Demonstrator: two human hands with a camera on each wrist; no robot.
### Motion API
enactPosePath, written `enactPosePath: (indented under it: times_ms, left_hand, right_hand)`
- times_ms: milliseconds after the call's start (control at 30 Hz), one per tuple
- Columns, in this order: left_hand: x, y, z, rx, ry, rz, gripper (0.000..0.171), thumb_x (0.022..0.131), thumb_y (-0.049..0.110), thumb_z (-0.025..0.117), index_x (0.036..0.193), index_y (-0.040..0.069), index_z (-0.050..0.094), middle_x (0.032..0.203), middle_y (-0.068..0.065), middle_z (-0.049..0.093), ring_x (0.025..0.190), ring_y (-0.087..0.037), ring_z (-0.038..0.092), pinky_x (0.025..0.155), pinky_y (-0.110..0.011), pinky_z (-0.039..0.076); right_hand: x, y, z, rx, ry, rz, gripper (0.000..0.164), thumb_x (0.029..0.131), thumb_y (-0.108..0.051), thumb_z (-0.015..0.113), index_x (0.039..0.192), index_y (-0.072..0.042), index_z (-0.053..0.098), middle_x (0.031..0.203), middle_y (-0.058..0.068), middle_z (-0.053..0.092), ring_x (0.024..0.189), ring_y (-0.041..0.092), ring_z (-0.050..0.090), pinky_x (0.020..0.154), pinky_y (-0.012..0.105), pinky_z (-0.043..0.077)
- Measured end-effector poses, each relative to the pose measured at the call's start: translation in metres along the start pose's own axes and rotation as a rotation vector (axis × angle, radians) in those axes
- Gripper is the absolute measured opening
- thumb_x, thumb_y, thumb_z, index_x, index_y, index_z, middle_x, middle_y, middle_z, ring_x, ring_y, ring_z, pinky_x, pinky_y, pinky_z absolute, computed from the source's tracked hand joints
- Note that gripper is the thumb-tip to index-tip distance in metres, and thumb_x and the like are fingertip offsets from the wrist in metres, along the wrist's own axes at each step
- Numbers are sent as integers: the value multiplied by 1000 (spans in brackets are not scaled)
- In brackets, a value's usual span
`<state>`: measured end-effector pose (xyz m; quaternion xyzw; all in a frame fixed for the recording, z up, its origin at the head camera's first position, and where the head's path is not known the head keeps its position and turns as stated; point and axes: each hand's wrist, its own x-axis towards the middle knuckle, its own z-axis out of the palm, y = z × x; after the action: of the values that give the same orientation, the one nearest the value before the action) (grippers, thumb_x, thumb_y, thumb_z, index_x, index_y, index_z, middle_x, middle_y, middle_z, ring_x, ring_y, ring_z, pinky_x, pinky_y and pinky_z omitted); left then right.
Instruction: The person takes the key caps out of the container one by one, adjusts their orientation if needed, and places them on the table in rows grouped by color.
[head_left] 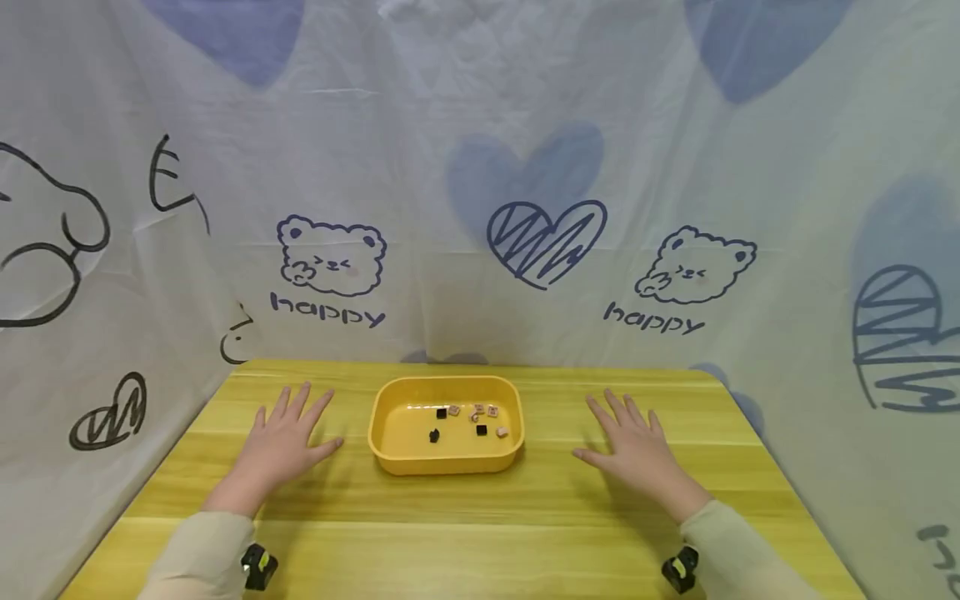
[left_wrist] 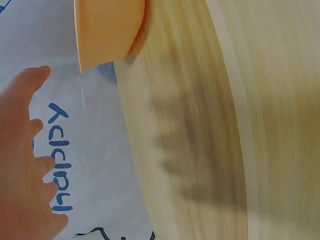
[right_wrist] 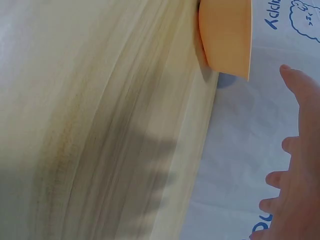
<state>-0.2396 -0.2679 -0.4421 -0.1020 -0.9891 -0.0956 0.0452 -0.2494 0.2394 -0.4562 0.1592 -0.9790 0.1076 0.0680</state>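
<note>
A yellow-orange plastic tray (head_left: 446,467) stands on the table between the two hands. Several small pieces lie scattered in it, among them black cubes (head_left: 482,431) and pale pinkish blocks (head_left: 492,412). My left hand (head_left: 281,446) spreads its fingers to the left of the tray, over the wood. To the right of the tray, my right hand (head_left: 633,446) is spread the same way. Both hold nothing and stay apart from the tray. In the left wrist view the tray's end wall (left_wrist: 107,32) shows beyond the thumb; the right wrist view has its opposite end (right_wrist: 225,37).
The table (head_left: 450,554) has a yellow wood grain. A white cloth (head_left: 420,167) printed with hearts, bears and lettering hangs behind and at both sides. Small black wrist devices (head_left: 259,567) sit at the sleeves (head_left: 198,554).
</note>
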Motion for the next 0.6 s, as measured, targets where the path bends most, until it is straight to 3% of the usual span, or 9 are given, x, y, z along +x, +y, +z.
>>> enactPosePath:
  times_ms: [300,600]
  left_hand:
    - [7,6,3,-13,16,26,83,92,62,53,154,11,29,157,-26,15,140,-52,10,106,-71,5]
    - [24,26,4,-61,48,126,66,94,39,60,147,5,40,151,-28,29,135,-51,27,107,-66,21]
  right_hand:
    - [1,-1,3,12,-2,2,90,87,-68,54,155,-15,27,157,21,22,140,49,19,106,72,8]
    - [18,-21,10,52,-40,-22,90,87,-70,52,154,-14,29,155,20,28,140,46,24,107,69,12]
